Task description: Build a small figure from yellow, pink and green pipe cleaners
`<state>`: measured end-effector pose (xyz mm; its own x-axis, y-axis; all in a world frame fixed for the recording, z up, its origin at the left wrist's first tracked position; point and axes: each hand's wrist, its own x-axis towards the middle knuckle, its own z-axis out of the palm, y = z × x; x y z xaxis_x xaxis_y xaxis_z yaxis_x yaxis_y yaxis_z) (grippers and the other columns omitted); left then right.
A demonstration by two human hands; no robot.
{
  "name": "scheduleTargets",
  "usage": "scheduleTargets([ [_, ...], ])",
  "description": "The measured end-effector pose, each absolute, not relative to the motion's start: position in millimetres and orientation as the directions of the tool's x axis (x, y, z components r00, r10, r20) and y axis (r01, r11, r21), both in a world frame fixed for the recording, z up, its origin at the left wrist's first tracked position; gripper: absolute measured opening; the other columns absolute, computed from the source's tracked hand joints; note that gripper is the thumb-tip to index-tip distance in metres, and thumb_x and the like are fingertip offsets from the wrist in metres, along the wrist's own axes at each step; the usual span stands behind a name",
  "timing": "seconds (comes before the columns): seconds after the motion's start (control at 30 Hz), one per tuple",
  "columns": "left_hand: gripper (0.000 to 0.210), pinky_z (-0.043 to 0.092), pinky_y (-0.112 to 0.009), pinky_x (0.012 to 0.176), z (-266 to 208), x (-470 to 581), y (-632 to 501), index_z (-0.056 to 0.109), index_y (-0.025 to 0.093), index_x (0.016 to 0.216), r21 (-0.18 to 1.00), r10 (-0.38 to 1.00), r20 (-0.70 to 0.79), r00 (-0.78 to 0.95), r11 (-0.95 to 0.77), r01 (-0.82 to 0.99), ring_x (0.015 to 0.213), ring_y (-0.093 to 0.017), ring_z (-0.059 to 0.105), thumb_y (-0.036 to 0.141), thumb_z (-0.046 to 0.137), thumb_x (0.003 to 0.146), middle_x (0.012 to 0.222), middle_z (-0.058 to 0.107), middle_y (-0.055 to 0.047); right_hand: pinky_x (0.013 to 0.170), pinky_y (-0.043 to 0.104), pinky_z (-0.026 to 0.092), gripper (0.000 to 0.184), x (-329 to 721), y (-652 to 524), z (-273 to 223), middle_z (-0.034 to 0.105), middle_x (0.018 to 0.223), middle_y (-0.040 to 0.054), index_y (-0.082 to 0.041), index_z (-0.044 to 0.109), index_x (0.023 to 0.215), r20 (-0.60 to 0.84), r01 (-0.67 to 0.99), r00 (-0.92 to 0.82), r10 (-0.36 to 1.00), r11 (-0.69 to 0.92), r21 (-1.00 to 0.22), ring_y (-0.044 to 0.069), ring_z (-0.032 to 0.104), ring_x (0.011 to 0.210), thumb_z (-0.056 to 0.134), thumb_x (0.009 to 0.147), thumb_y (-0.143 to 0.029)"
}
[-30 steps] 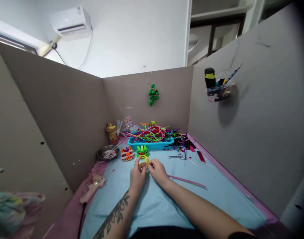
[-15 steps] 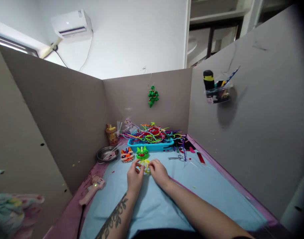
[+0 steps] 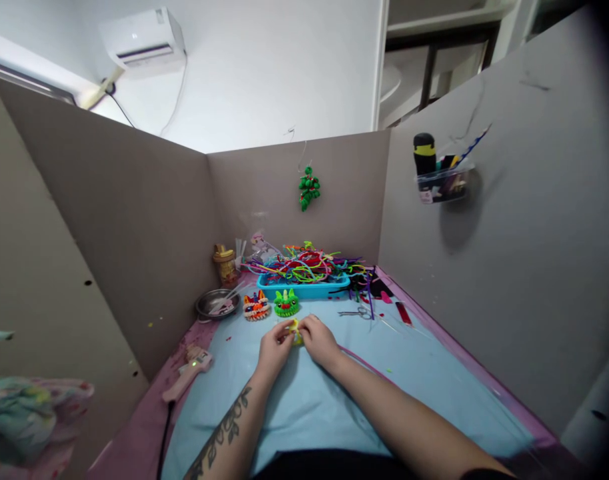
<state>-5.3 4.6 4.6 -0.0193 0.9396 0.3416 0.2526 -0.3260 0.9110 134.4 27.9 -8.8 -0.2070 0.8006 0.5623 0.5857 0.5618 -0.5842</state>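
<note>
Between my two hands, just above the blue cloth, is a small yellow pipe-cleaner piece, partly covered by fingers. My left hand pinches it from the left, and my right hand grips its right side with bent fingers. Right behind them stands a green fuzzy animal head with eyes and a red mouth. Beside it on the left sits an orange and white one with blue and purple bits. A pink pipe cleaner lies by my right forearm.
A blue tray heaped with coloured pipe cleaners stands at the back. Scissors and a red strip lie right. On the left are a metal bowl and a pink glue gun with a cord.
My fingers have closed further over the yellow piece, so less of it shows. More of the pink pipe cleaner is visible by my right arm. The whole view has shifted slightly.
</note>
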Motion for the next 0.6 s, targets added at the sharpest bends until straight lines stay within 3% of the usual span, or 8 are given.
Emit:
scheduleTargets([
  [0.4,0.025,0.048,-0.031,0.069,9.3,-6.0,2.3,0.071,0.013,0.085,0.9,0.937,0.346,-0.045,-0.318,0.299,0.073,-0.019,0.062,0.027,0.06,0.066,0.085,0.071,-0.009,0.071,0.025,0.039,0.016,135.6,25.2,-6.9,0.053,0.076,0.001,-0.019,0.055,0.073,0.551,0.555,-0.219,0.805,0.568,-0.608,0.015,0.051,0.076,0.044,0.076,-0.008],
  [0.6,0.021,0.048,-0.029,0.064,7.7,-6.0,1.9,0.072,0.015,0.081,0.857,0.906,0.419,-0.067,-0.37,0.359,0.064,-0.017,0.06,0.026,0.059,0.067,0.079,0.072,-0.006,0.064,0.024,0.04,0.01,131.8,23.5,-5.4,0.053,0.071,0.0002,-0.018,0.056,0.07,0.545,0.511,-0.188,0.817,0.555,-0.656,0.014,0.051,0.069,0.05,0.078,-0.018],
])
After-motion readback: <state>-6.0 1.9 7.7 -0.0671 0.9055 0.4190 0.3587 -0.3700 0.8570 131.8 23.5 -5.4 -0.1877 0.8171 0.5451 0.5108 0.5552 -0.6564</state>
